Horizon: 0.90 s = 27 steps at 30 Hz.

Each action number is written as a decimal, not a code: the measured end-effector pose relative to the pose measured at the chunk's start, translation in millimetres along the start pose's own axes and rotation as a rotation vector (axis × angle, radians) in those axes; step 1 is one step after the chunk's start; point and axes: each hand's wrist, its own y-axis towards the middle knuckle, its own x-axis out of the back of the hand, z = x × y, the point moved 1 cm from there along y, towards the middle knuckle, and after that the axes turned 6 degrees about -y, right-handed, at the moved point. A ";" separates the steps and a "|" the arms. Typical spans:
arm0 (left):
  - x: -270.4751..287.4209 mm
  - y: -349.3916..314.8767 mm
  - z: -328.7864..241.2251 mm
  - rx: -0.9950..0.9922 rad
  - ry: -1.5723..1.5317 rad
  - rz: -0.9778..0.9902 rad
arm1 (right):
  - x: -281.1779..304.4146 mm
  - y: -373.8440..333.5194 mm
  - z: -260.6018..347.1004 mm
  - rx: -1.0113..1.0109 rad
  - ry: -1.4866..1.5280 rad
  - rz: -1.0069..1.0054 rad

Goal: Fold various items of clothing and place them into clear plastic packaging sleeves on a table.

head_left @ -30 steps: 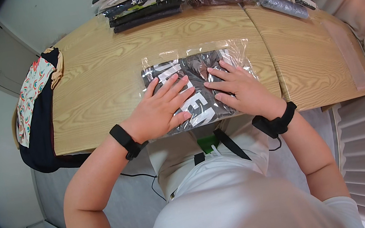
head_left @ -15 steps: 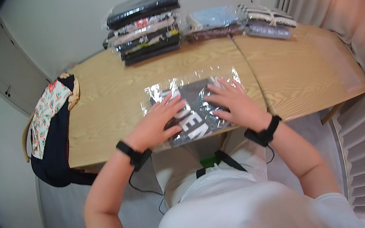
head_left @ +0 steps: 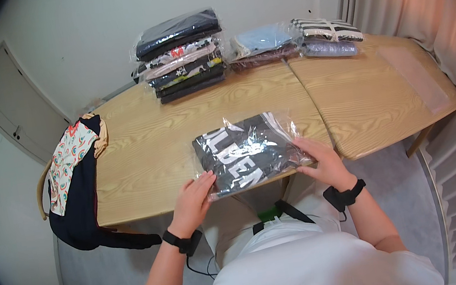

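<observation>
A folded dark grey garment with white lettering lies in a clear plastic bag (head_left: 242, 155) at the table's near edge, its glossy film catching the light. My left hand (head_left: 190, 204) grips the bag's lower left edge, fingers close together. At the right edge, my right hand (head_left: 325, 163) holds the bag with its thumb apart from the fingers. Parts of the fingertips are hard to make out against the shiny film. Both wrists wear black bands with cables.
The wooden table (head_left: 141, 155) carries a tall stack of bagged clothes (head_left: 183, 58) at the back. Right of it sit a light blue bagged garment (head_left: 263, 40) and a striped one (head_left: 326, 29). Loose clothes (head_left: 71, 157) hang over a chair at the left. A curtain (head_left: 450, 168) borders the right.
My hands have slid from the top of the bag outward and down to its left and right edges. More of the lettering shows. The view has shifted slightly.
</observation>
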 end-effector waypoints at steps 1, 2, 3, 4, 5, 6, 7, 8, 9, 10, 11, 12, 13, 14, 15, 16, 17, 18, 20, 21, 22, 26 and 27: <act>2.9 2.7 2.9 -0.027 0.058 -0.018 | -0.8 1.4 -1.2 -0.024 0.041 -0.006; 5.5 5.4 5.2 -0.051 0.114 -0.034 | -2.2 1.3 -5.2 -0.076 0.103 0.006; 10.4 9.1 4.1 -0.040 0.107 -0.027 | -1.5 0.8 -6.3 -0.083 0.108 0.019; 18.1 13.5 1.6 -0.030 0.062 -0.047 | -0.1 0.6 -7.2 -0.131 0.260 -0.001; 24.1 18.2 1.8 -0.022 0.019 -0.068 | 1.0 0.9 -9.5 -0.181 0.413 -0.025; 29.9 20.2 6.5 -0.008 -0.039 -0.107 | 3.9 4.6 -11.2 -0.140 0.357 -0.056; 34.7 21.9 8.5 0.005 -0.038 -0.106 | 5.2 9.8 -9.8 -0.139 0.364 -0.046; 41.1 24.3 8.8 -0.046 -0.118 -0.214 | 11.5 17.6 -3.1 -0.103 0.323 -0.060; 46.3 24.9 7.2 -0.101 -0.198 -0.321 | 15.0 24.4 0.6 -0.068 0.281 -0.078; 49.9 24.6 3.9 0.039 -0.300 -0.379 | 14.1 31.0 0.8 -0.055 0.267 -0.090; 52.3 23.6 7.4 0.042 -0.299 -0.380 | 15.0 39.3 4.0 -0.053 0.270 -0.087; 57.1 23.7 13.2 0.129 -0.444 -0.353 | 18.4 49.2 10.4 -0.070 0.244 -0.035; 60.6 24.7 17.0 0.215 -0.588 -0.325 | 18.8 58.8 15.3 -0.086 0.218 0.017; 64.9 27.7 15.8 0.216 -0.586 -0.327 | 15.7 67.6 17.8 -0.083 0.357 -0.012; 68.3 29.9 14.0 0.209 -0.582 -0.327 | 15.3 76.6 13.1 -0.080 0.357 -0.019; 71.1 31.7 12.1 0.213 -0.575 -0.332 | 13.3 86.2 8.2 0.019 0.286 0.094; 74.0 32.5 11.8 0.217 -0.566 -0.340 | 10.7 93.0 6.9 0.120 0.215 0.207; 75.5 31.6 14.6 0.211 -0.561 -0.342 | 8.7 95.8 6.6 0.125 0.214 0.201; 73.8 27.2 22.8 0.203 -0.592 -0.302 | 4.2 99.7 7.3 0.124 0.170 0.210; 70.4 25.0 24.1 0.197 -0.590 -0.301 | 0.6 100.3 6.0 0.125 0.169 0.204; 66.0 22.5 24.1 0.245 -0.708 -0.377 | -3.4 100.3 3.7 0.156 0.170 0.108; 48.6 3.0 49.3 0.239 -0.654 -0.319 | -22.5 104.2 -11.9 0.040 0.267 0.055; 42.9 -0.8 55.2 0.270 -0.459 -0.236 | -24.3 104.0 -9.7 0.040 0.270 0.062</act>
